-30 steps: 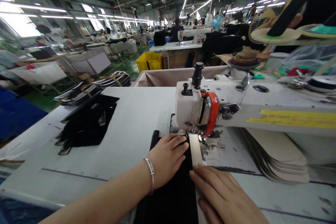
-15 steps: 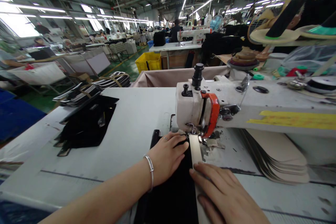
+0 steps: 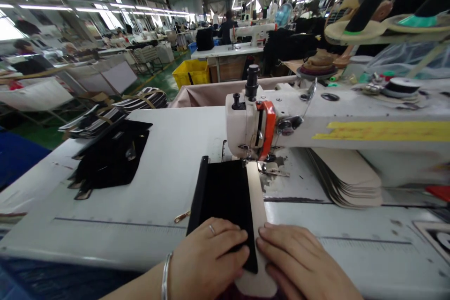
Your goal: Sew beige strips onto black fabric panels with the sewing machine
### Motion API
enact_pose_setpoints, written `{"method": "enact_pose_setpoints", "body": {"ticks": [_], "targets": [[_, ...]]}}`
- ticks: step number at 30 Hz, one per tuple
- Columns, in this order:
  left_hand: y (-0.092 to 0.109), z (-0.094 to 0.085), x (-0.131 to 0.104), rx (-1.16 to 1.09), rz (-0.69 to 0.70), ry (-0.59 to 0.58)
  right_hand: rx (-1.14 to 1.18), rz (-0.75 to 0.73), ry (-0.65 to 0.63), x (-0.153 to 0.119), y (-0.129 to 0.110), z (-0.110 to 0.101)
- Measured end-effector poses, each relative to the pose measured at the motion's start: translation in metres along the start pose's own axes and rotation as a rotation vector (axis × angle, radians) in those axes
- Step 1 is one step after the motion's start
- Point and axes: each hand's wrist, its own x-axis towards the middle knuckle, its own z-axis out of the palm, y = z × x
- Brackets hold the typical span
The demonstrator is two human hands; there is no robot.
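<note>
A black fabric panel (image 3: 225, 197) lies on a beige strip (image 3: 258, 215) on the white sewing table (image 3: 176, 150), its far end under the head of the sewing machine (image 3: 253, 126). My left hand (image 3: 207, 258) presses flat on the near end of the black panel. My right hand (image 3: 298, 262) rests flat on the beige strip next to it, fingers touching the panel's edge. A small brass zipper pull (image 3: 182, 217) sticks out at the panel's left side.
A stack of black pieces (image 3: 112, 159) sits at the table's left, with striped bundles (image 3: 116, 112) behind it. Beige cut pieces (image 3: 348, 180) are stacked under the machine arm. Thread cones and spools (image 3: 372, 14) stand at the right. Other people work at distant machines.
Both hands have slid back toward me, from beside the needle to the near end of the panel. The camera tilted down and the panel's full length is visible.
</note>
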Motion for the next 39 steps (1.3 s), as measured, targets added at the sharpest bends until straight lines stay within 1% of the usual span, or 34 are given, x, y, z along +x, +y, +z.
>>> {"method": "enact_pose_setpoints", "body": {"ticks": [2,5,9,12,15,17,19,21,23,30,34,39], "targets": [[0.004,0.005,-0.004,0.007,-0.019,0.011,0.017,0.018,-0.019,-0.002,-0.003,-0.003],[0.002,0.009,-0.007,0.023,0.016,-0.030,0.033,0.028,-0.029,-0.001,-0.005,-0.006],[0.000,0.010,-0.010,0.069,0.049,-0.037,0.037,0.033,-0.032,0.001,-0.005,-0.007],[0.005,0.003,-0.006,0.050,0.036,-0.002,0.011,0.032,-0.004,0.002,-0.006,-0.006],[0.008,-0.009,0.006,-0.068,-0.043,-0.006,-0.048,-0.056,0.025,0.005,-0.005,-0.003],[0.003,-0.015,0.015,-0.075,-0.072,-0.041,-0.075,-0.110,0.029,0.006,-0.004,0.000],[-0.005,-0.017,0.022,0.024,-0.076,-0.092,-0.098,-0.121,0.054,0.007,-0.002,0.003],[-0.014,-0.015,0.027,0.118,-0.087,-0.139,-0.114,-0.136,0.082,0.008,0.002,0.005],[-0.021,-0.012,0.029,0.138,-0.120,-0.170,-0.126,-0.158,0.094,0.009,0.005,0.006],[-0.033,-0.008,0.038,0.139,-0.138,-0.158,-0.106,-0.143,0.056,0.013,0.015,0.010],[-0.040,-0.007,0.043,0.154,-0.128,-0.145,-0.095,-0.147,0.039,0.021,0.021,0.009],[-0.048,-0.006,0.050,0.179,-0.117,-0.152,-0.056,-0.110,0.021,0.031,0.025,0.006]]}}
